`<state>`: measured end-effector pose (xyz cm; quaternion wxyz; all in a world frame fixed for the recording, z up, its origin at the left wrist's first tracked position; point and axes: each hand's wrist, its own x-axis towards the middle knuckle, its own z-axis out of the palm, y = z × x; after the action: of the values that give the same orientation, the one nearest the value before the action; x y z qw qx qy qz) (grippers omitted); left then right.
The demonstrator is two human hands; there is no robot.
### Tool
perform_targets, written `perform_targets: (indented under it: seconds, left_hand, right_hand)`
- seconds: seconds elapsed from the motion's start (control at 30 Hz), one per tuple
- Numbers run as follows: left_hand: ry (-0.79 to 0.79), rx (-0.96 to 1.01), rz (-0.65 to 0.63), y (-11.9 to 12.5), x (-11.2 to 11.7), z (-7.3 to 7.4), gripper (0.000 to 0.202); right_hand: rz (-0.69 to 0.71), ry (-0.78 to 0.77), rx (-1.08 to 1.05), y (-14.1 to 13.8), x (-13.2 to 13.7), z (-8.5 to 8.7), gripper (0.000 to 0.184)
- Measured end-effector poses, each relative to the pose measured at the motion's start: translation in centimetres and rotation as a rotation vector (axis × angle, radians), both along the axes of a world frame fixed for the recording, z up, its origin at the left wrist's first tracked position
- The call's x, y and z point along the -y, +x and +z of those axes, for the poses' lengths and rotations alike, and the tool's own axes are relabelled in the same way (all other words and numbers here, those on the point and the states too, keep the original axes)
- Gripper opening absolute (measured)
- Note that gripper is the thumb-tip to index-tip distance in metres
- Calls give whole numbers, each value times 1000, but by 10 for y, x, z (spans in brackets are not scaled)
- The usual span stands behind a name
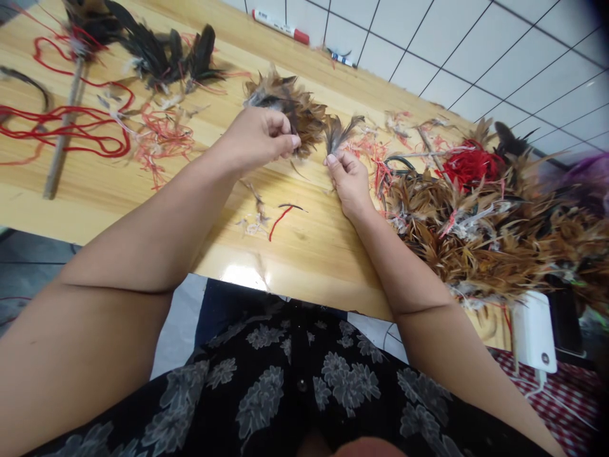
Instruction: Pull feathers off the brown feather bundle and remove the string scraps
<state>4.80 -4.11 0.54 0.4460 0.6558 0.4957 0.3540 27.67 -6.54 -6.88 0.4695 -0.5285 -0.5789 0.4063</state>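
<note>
Between the thumb and fingers of my right hand [351, 181] is a small tuft of dark grey-brown feathers [339, 133], tips pointing up and away. My left hand [266, 138] is closed in a pinch in front of a pile of brown feathers [304, 105]. What it pinches, if anything, is too small to make out against the pile. Below the hands, a short piece of red string [280, 223] lies by a thin dark quill and some pale fluff [254, 222] on the wooden table [328, 247].
At right spreads a large heap of brown feathers [457, 235] with a red string bundle [473, 166]. To the left are a wooden stick [66, 133], looped red cord [95, 143] and black feathers [162, 57]. A red-capped marker [280, 25] lies by the tiled wall; a white power bank [533, 333] sits front right.
</note>
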Motion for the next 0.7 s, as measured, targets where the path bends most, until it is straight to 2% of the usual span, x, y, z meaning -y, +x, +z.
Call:
perform_targets:
  seconds: [0.1,0.2,0.4,0.7]
  left_hand:
    - [-105,214,-43,4,3,0,32]
    - [-175,287,-114,10,7,-4,32]
    - [-171,256,-148,17,9,-14,35]
    - [-137,216,-129,20,11,-12,29]
  right_hand:
    - [-2,-19,-11,-2,1,2,57]
    - [5,-19,2,-5,3,3,60]
    - [50,10,51,-9,7,5,66]
    - [101,-4,66,-13,10,14,66]
